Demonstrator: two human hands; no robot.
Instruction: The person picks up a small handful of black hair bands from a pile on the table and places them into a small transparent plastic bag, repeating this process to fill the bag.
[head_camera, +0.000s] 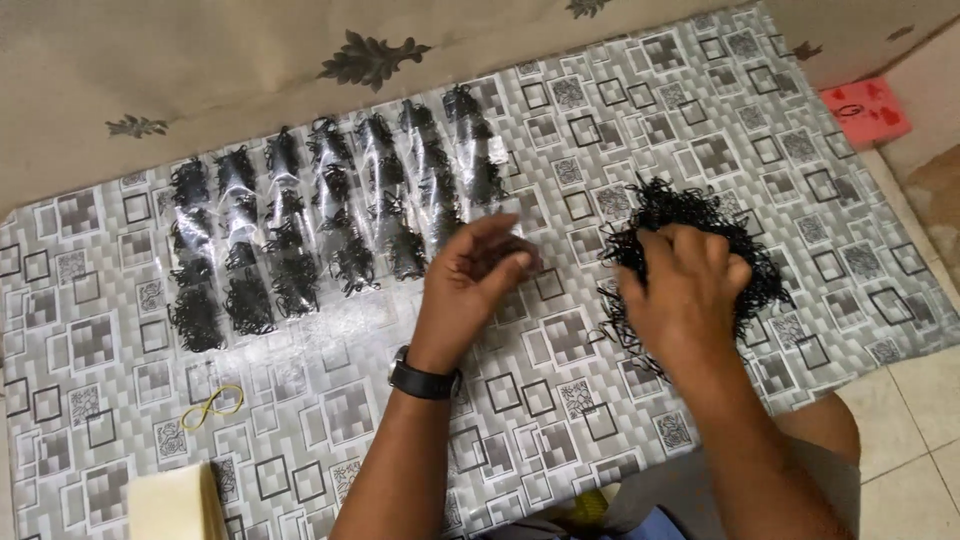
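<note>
My left hand, with a black watch on its wrist, is curled around a small bunch of thin black elastic bands just right of several clear plastic strips filled with the same black bands. My right hand rests on a loose pile of black bands on the right, fingers bent down into it. Whether it grips any bands is hidden. Everything lies on a grey mat with square patterns.
A yellow rubber band lies on the mat at lower left. A pale block sits at the bottom left edge. A pink card lies at upper right on the beige floral cloth. Floor tiles show at right.
</note>
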